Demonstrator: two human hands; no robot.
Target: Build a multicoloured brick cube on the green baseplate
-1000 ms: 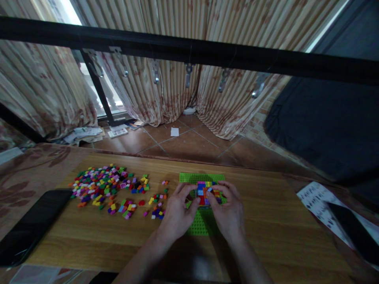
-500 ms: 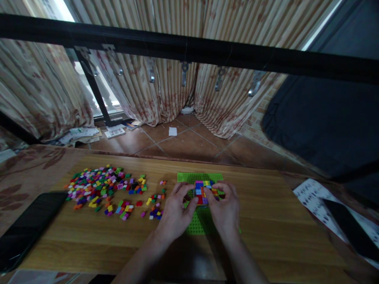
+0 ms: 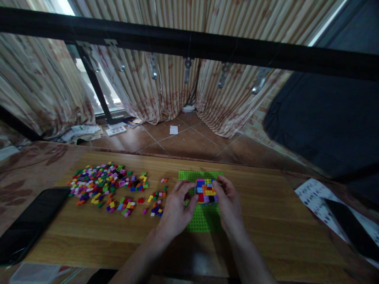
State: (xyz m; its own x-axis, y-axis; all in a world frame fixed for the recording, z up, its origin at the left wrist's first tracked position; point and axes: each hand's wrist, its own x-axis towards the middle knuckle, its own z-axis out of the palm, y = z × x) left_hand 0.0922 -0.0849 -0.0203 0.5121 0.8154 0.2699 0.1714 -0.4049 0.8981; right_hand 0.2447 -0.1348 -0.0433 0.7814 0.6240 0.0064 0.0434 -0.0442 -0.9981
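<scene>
The green baseplate (image 3: 204, 219) lies flat on the wooden table (image 3: 266, 221) at lower centre of the frame, its long axis running from the near edge up toward the curtains. A patch of coloured bricks (image 3: 206, 190) covers its upper half. The left hand (image 3: 176, 211) and right hand (image 3: 228, 205) flank the patch, fingers bent, tips touching its side edges; whether they clamp it cannot be told. Loose bricks (image 3: 100, 183) lie scattered at centre left
</scene>
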